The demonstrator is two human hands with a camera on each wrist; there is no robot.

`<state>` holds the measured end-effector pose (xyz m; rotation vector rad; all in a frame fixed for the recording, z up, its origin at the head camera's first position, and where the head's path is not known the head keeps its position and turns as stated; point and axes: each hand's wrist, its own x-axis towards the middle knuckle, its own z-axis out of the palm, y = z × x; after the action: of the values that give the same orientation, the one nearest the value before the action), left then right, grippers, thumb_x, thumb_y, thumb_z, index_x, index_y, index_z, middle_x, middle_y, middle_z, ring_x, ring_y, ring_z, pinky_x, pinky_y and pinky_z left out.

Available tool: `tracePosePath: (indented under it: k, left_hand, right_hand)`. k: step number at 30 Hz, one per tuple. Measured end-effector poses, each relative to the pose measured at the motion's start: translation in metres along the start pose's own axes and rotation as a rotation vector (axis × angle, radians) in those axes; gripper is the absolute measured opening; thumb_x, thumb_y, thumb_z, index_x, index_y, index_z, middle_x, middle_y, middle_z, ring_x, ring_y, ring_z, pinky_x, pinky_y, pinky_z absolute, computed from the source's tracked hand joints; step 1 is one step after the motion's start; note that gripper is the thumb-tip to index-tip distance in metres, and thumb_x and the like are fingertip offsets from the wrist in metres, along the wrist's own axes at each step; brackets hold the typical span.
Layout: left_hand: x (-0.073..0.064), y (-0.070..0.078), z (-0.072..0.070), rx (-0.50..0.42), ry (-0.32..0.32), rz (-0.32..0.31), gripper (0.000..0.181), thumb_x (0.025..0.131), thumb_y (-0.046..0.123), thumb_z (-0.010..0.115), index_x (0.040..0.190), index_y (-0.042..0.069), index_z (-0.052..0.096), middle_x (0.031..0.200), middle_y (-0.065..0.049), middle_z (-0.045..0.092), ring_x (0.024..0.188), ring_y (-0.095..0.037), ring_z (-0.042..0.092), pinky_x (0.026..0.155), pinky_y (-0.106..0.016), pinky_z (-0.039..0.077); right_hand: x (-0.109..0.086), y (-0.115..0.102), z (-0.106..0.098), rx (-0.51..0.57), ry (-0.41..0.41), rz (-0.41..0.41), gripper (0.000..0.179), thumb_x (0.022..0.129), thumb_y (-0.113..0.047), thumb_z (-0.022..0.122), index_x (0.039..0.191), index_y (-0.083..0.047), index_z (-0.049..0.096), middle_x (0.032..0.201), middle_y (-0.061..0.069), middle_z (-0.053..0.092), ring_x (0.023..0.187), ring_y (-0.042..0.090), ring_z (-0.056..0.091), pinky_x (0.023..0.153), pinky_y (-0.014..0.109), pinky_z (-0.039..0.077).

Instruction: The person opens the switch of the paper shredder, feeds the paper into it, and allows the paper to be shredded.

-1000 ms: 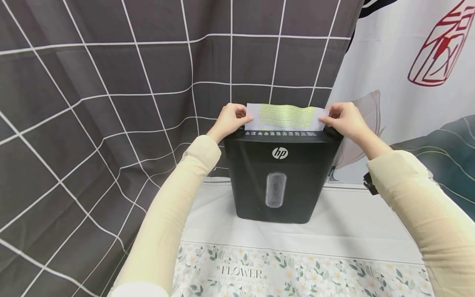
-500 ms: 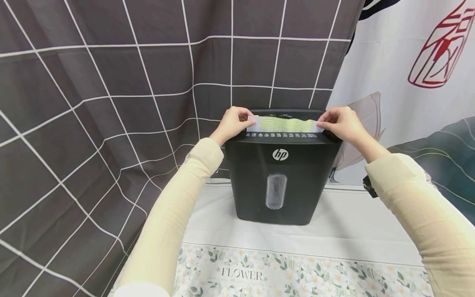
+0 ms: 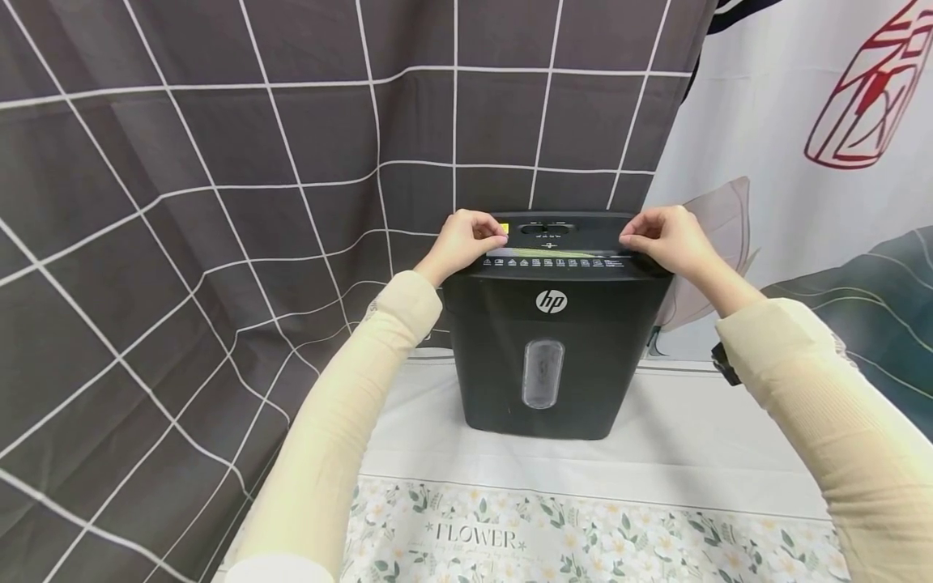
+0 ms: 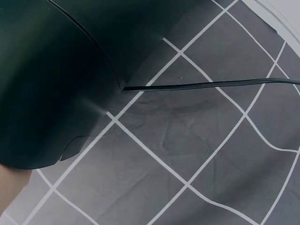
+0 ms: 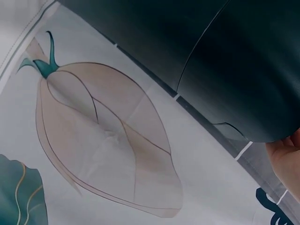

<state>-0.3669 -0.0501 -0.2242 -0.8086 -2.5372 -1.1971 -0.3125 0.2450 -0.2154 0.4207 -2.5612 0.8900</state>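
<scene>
A black HP paper shredder (image 3: pixel 543 348) stands upright on the white tablecloth. Only a thin, slanted strip of paper (image 3: pixel 535 252) with yellow-green marking shows above its feed slot, higher at the left than at the right. My left hand (image 3: pixel 466 240) hovers over the top left of the shredder, thumb and fingers bent, just above the strip. Over the top right is my right hand (image 3: pixel 663 236), its fingers loosely bent and apart from the paper. In the wrist views just parts of the left hand (image 4: pixel 11 187) and right hand (image 5: pixel 287 161) show beside the shredder's dark sides.
A dark grid-patterned cloth (image 3: pixel 291 162) hangs behind and to the left. White cloth with printed drawings (image 3: pixel 773 121) hangs at the right. From the shredder's side a black cord (image 4: pixel 211 85) runs out. Flower-printed covering (image 3: pixel 583 526) lies along the front of the table.
The paper has sunk down into the slot from a tall sheet to a thin strip. Both hands came down slightly with it and no longer pinch it; the shredder's top controls now show.
</scene>
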Motion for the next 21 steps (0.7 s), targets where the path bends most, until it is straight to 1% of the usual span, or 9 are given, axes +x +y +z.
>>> tracePosePath:
  k: [6,8,12,15,17,21]
  left_hand:
    - [0.0,0.0005,0.0007,-0.009,-0.005,-0.013,0.011,0.084,0.007,0.069,0.09,-0.002,0.071,0.084,-0.015,0.07,0.064,-0.008,0.058,0.065,-0.015,0.045]
    - [0.0,0.0001,0.0008,-0.018,-0.005,-0.012,0.011,0.084,0.007,0.069,0.089,-0.002,0.071,0.083,-0.015,0.07,0.061,-0.006,0.057,0.064,-0.015,0.045]
    - [-0.0008,-0.0005,0.0011,-0.029,-0.005,-0.005,0.011,0.084,0.006,0.069,0.089,-0.003,0.071,0.082,-0.015,0.07,0.059,-0.003,0.055,0.063,-0.015,0.045]
    - [-0.001,-0.0018,0.0013,-0.034,-0.001,-0.007,0.01,0.083,0.006,0.069,0.089,-0.002,0.071,0.082,-0.015,0.07,0.06,-0.004,0.056,0.063,-0.015,0.046]
    - [-0.0007,-0.0034,0.0011,-0.036,0.007,-0.007,0.01,0.083,0.006,0.069,0.089,-0.002,0.071,0.084,-0.016,0.071,0.062,-0.006,0.058,0.064,-0.016,0.047]
    - [-0.0016,-0.0045,-0.0001,-0.043,0.037,0.009,0.011,0.083,0.007,0.07,0.091,-0.001,0.071,0.086,-0.016,0.071,0.066,-0.011,0.061,0.065,-0.016,0.048]
  right_hand:
    - [-0.0006,0.0012,0.0001,0.016,0.013,0.005,0.015,0.085,-0.009,0.068,0.087,0.006,0.068,0.067,-0.001,0.064,0.055,-0.005,0.047,0.055,0.01,0.036]
    - [-0.0007,0.0009,-0.0001,0.025,0.022,0.003,0.015,0.085,-0.008,0.068,0.088,0.006,0.068,0.065,-0.006,0.063,0.055,-0.005,0.047,0.055,0.01,0.036]
    - [-0.0023,0.0005,-0.0006,0.039,0.043,0.005,0.013,0.085,-0.006,0.067,0.088,0.007,0.068,0.063,-0.02,0.057,0.056,-0.006,0.047,0.054,0.009,0.038]
    - [-0.0035,0.0007,-0.0016,0.045,0.054,0.008,0.013,0.085,-0.006,0.067,0.089,0.007,0.068,0.062,-0.024,0.053,0.056,-0.005,0.047,0.054,0.01,0.038]
    - [-0.0039,0.0004,-0.0028,0.054,0.058,0.007,0.015,0.085,-0.007,0.067,0.09,0.007,0.067,0.061,-0.025,0.053,0.056,-0.004,0.047,0.054,0.01,0.038]
    - [-0.0058,-0.0012,-0.0056,0.086,0.064,-0.002,0.019,0.085,-0.01,0.068,0.092,0.008,0.066,0.062,-0.026,0.053,0.057,-0.003,0.047,0.055,0.01,0.038]
